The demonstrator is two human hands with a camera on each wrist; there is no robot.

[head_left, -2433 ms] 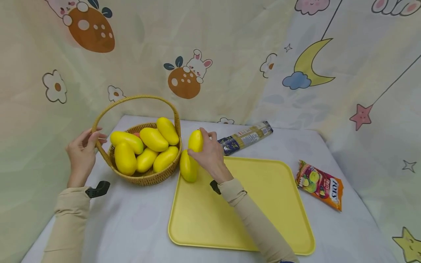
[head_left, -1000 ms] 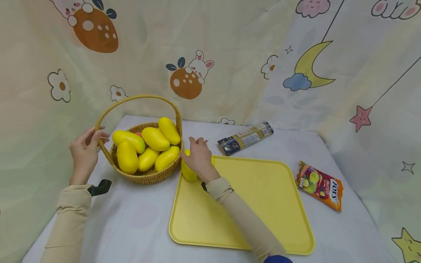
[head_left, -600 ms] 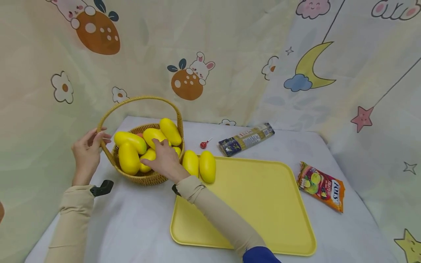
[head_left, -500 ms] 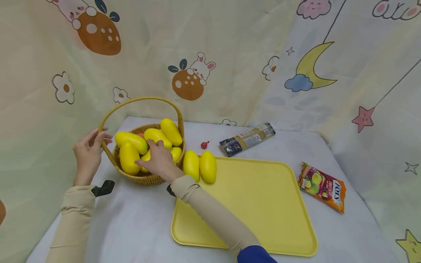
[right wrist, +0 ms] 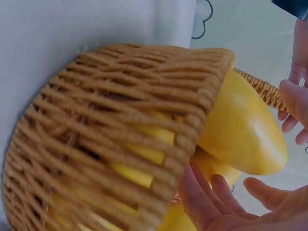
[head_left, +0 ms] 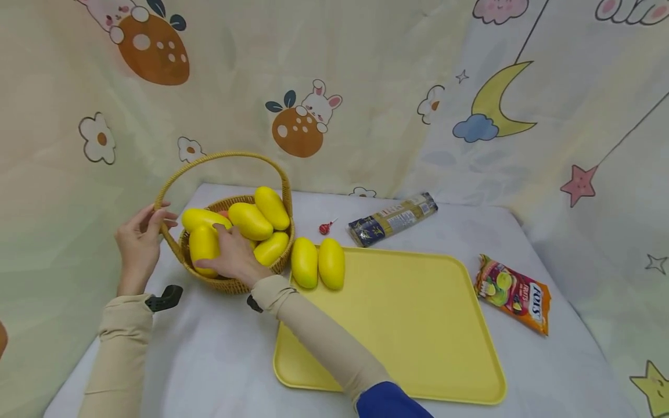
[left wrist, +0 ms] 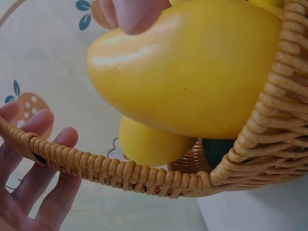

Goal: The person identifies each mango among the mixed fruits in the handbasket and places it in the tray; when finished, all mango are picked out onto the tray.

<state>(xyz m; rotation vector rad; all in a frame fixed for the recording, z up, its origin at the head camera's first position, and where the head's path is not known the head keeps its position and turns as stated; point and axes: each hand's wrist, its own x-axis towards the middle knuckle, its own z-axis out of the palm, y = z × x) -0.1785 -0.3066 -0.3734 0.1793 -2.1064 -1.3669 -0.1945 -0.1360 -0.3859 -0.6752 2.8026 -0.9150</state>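
My left hand (head_left: 138,247) holds the left side of the handle (head_left: 222,155) of a wicker basket (head_left: 230,285). Several yellow mangoes (head_left: 250,220) fill the basket, with a bit of something red among them. My right hand (head_left: 235,255) reaches over the basket's front, thumb and fingers spread beside the front-left mango (head_left: 204,247). In the right wrist view, the fingers (right wrist: 199,197) dip inside the rim below that mango. From the left wrist, the same mango (left wrist: 183,72) looks large, with a fingertip of the right hand (left wrist: 137,14) over it.
A yellow tray (head_left: 397,325) lies right of the basket, with two mangoes (head_left: 331,264) side by side at its back-left corner. Behind it are a red lollipop (head_left: 324,229) and a spaghetti pack (head_left: 392,219). A Fox's candy bag (head_left: 512,295) lies on the right.
My right hand set a second mango down beside the first on the tray, let go and moved left into the basket, uncovering the lollipop. My left hand stays on the handle.
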